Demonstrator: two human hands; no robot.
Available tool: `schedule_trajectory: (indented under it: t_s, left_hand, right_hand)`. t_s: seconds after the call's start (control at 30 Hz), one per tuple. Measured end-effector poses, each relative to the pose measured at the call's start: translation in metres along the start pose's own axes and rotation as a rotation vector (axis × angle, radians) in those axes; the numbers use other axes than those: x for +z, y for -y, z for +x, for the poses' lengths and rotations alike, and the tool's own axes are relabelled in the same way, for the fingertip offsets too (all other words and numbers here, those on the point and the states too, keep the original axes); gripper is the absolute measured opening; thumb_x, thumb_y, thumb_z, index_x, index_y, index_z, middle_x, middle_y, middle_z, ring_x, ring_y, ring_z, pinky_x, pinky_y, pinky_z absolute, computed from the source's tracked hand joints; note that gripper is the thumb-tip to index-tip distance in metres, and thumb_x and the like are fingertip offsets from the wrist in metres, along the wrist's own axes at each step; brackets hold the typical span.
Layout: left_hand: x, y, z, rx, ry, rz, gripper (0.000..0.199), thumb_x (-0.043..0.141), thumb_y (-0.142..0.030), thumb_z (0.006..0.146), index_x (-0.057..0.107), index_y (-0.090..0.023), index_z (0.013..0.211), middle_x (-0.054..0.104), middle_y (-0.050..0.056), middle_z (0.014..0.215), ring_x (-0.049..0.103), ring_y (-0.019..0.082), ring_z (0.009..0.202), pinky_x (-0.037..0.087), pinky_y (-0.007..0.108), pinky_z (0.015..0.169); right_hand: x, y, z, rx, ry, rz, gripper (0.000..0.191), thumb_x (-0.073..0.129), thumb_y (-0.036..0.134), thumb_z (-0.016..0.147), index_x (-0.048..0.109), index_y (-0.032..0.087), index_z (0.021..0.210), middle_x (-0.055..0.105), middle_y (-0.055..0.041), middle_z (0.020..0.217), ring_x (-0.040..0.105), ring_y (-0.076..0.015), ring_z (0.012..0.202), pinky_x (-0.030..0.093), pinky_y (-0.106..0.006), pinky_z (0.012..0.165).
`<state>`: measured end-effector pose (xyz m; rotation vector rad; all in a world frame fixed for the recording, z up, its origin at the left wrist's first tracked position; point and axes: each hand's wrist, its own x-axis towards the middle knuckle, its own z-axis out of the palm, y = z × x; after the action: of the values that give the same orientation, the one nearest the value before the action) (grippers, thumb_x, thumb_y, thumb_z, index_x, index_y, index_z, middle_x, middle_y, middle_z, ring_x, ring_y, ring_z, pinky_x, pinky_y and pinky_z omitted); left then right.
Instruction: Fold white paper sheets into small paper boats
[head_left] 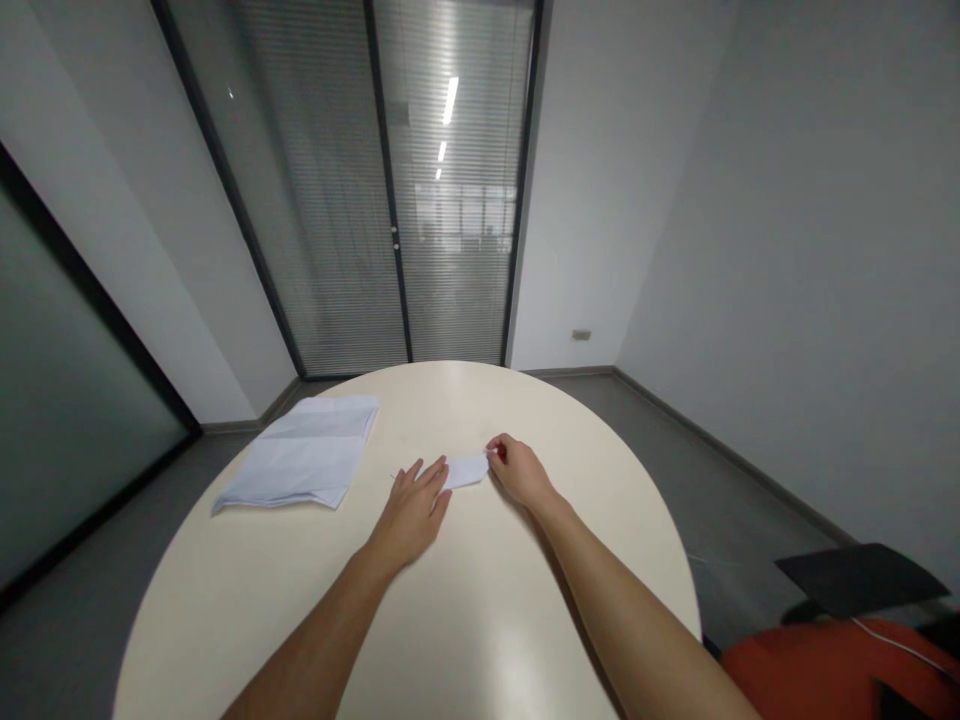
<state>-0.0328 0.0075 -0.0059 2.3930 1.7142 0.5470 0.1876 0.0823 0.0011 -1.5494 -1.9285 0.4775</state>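
One white paper strip (466,471) lies partly beneath the left hand (411,512), fingers spread flat, its long axis running across to the right hand (519,474), whose fingertips pinch the end pointing at them.

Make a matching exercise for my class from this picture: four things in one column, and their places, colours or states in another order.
Column 1
1. Left hand
2. Right hand
3. Large paper
4. Chair

Column 2
A. Red, at the picture's lower right
B. Fingers curled, at the right end of the small paper
C. White, on the left side of the table
D. Fingers spread, at the left end of the small paper

Pairs: 1-D, 2-B, 3-C, 4-A
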Motion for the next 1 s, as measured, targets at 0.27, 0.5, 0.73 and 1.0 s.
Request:
schedule_trajectory:
  t_s: [0.27, 0.5, 0.73, 1.0]
  left_hand:
    - [-0.009, -0.008, -0.002, 0.016, 0.088, 0.037, 0.053, 0.042, -0.038, 0.102, 0.047, -0.02, 0.152, 0.041, 0.007, 0.162, 0.027, 0.037, 0.154, 0.022, 0.063, 0.123]
    - [-0.005, -0.005, -0.002, 0.029, 0.099, 0.044, 0.054, 0.04, -0.033, 0.102, 0.042, -0.02, 0.155, 0.039, 0.01, 0.163, 0.026, 0.029, 0.156, 0.022, 0.06, 0.124]
    - [-0.006, -0.009, -0.002, 0.002, 0.12, 0.098, 0.054, 0.037, -0.033, 0.104, 0.042, -0.015, 0.154, 0.036, 0.013, 0.164, 0.029, 0.029, 0.154, 0.025, 0.057, 0.124]
    - [-0.006, -0.001, -0.002, 0.035, 0.016, 0.121, 0.046, 0.041, -0.039, 0.104, 0.056, -0.022, 0.144, 0.048, 0.009, 0.158, 0.04, 0.031, 0.148, 0.033, 0.052, 0.12]
  right_hand:
    - [-0.006, 0.014, -0.008, -0.232, -0.005, -0.087, 0.022, 0.058, 0.024, 0.097, 0.075, 0.017, 0.11, 0.072, -0.0113, 0.114, 0.06, -0.0246, 0.11, 0.043, -0.034, 0.098]
    - [-0.002, 0.028, -0.017, -0.587, 0.229, -0.123, 0.03, 0.054, 0.02, 0.099, 0.075, 0.021, 0.121, 0.072, -0.01, 0.116, 0.06, -0.0224, 0.108, 0.043, -0.035, 0.099]
    - [-0.005, 0.035, -0.019, -0.543, 0.242, -0.225, 0.03, 0.052, 0.021, 0.099, 0.076, 0.019, 0.118, 0.072, -0.0113, 0.119, 0.06, -0.0238, 0.112, 0.043, -0.036, 0.101]
    - [-0.001, 0.027, -0.021, -0.57, 0.247, -0.238, 0.041, 0.051, 0.019, 0.096, 0.068, 0.023, 0.133, 0.066, -0.0115, 0.134, 0.056, -0.0255, 0.126, 0.041, -0.041, 0.108]
